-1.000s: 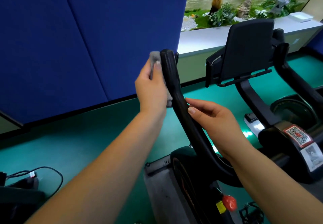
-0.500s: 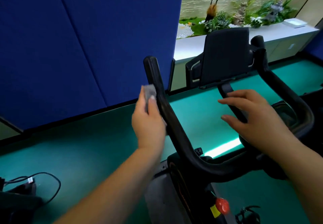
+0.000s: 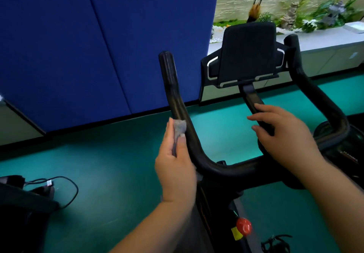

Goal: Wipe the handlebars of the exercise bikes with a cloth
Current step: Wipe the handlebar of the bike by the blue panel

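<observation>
A black exercise-bike handlebar (image 3: 232, 171) curves up in two horns, the left horn (image 3: 169, 79) rising in front of me and the right horn (image 3: 307, 83) further right. My left hand (image 3: 176, 166) grips a small grey cloth (image 3: 179, 127) and presses it against the lower part of the left horn, near the bend. My right hand (image 3: 283, 136) hovers with loose, spread fingers over the central stem below the black console (image 3: 247, 53); whether it touches the stem is unclear.
A blue padded wall panel (image 3: 98, 45) stands behind the bike on a green floor (image 3: 110, 164). A red knob (image 3: 243, 225) sits on the frame below. A black cable and device (image 3: 49, 187) lie on the floor at left. A white ledge with plants (image 3: 315, 33) runs at the back right.
My left hand has slid the cloth down the left horn from its tip to near the bend. My right hand let go of the horn and moved right, over the central stem.
</observation>
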The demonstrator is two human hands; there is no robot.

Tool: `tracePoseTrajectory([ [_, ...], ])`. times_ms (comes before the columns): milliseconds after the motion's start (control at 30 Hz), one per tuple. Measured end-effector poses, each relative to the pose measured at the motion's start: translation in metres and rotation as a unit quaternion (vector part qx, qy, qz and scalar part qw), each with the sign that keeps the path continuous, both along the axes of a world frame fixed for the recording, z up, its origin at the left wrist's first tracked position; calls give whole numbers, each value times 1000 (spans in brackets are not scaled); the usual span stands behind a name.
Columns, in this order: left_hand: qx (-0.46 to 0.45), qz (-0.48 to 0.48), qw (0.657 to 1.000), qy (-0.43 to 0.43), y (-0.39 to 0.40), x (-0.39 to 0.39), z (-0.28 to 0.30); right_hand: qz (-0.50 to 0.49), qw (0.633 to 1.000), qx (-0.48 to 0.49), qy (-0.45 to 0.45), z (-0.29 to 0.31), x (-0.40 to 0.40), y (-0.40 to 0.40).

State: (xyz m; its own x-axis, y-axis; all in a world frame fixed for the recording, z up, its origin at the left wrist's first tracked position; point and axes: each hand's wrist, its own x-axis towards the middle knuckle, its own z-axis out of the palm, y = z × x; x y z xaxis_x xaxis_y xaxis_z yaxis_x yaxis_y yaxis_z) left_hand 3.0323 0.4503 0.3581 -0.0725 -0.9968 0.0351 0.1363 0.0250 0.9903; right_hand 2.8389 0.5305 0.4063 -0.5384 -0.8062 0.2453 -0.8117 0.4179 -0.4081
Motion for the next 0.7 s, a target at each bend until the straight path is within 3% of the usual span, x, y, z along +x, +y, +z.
tracePoseTrajectory([
  [233, 47, -6, 998, -32, -39, -5, 22, 0, 1000, -19, 11, -4, 1, 13],
  [467, 86, -31, 996, 10, 35, 13, -13, -50, 995, -82, 26, -9, 8, 22],
  [700, 119, -38, 991, 45, -7, 5, 2, -61, 994, -93, 1, -8, 10, 22],
])
